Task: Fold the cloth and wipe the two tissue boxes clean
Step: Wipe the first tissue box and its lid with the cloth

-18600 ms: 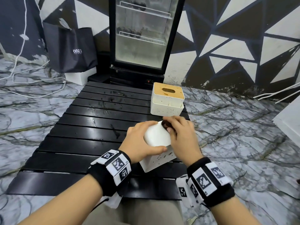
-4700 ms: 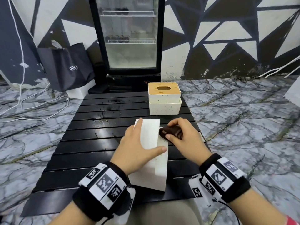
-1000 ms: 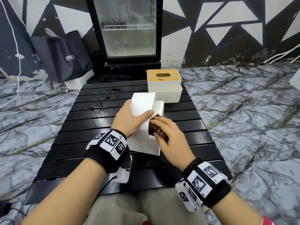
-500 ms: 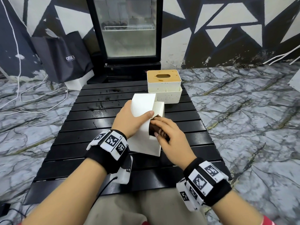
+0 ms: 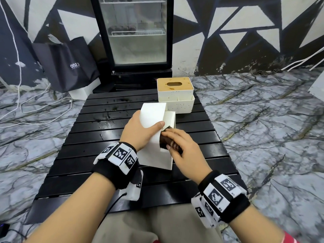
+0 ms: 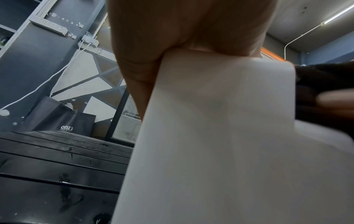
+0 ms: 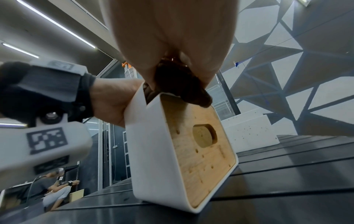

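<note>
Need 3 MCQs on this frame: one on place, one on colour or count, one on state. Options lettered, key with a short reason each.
1. Where is the second tissue box, the one not being held?
A. On the marble floor
B. At the far edge of the black slatted table, in front of the glass-door fridge
C. Inside the black bag

2. What colour is the cloth?
A. Dark brown
B. White
C. Blue

3. How does the near tissue box stand?
A. Flat, wooden lid up
B. Upside down on its lid
C. Tipped up on edge, wooden lid facing sideways

Key: 1 B, the head view shows it upright at the table's far end before the fridge. 2 A, the right hand pinches a dark brown wad against the box. 3 C, in the right wrist view only its lower edge meets the table while the left hand grips it.
</note>
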